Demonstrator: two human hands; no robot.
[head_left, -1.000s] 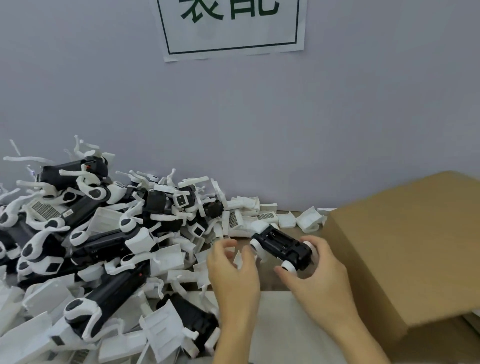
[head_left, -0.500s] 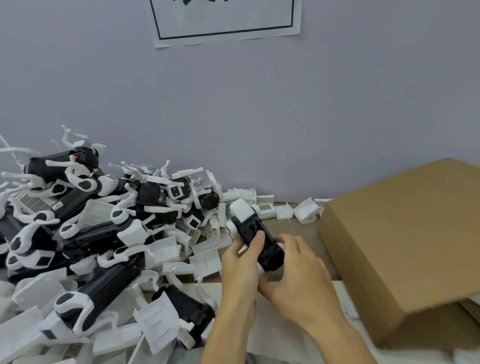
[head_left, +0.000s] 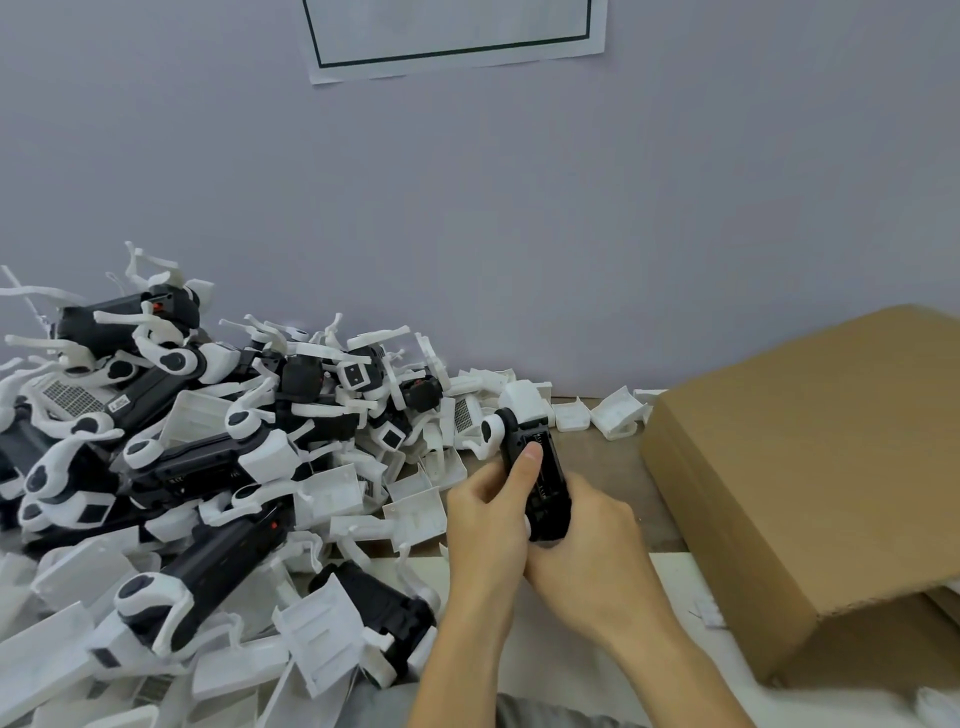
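Matt black-and-white plastic part (head_left: 535, 467), matt brown cardboard box (head_left: 810, 467), paper sign (head_left: 452, 36)

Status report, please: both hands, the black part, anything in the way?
Left hand and right hand both grip the black part, left thumb on top. White end points away. Parts pile close left, cardboard box right.

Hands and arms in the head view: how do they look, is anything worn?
The left hand and right hand are bare: no gloves, rings or watch visible. Both forearms are uncovered down to the frame's lower edge; no sleeves show.
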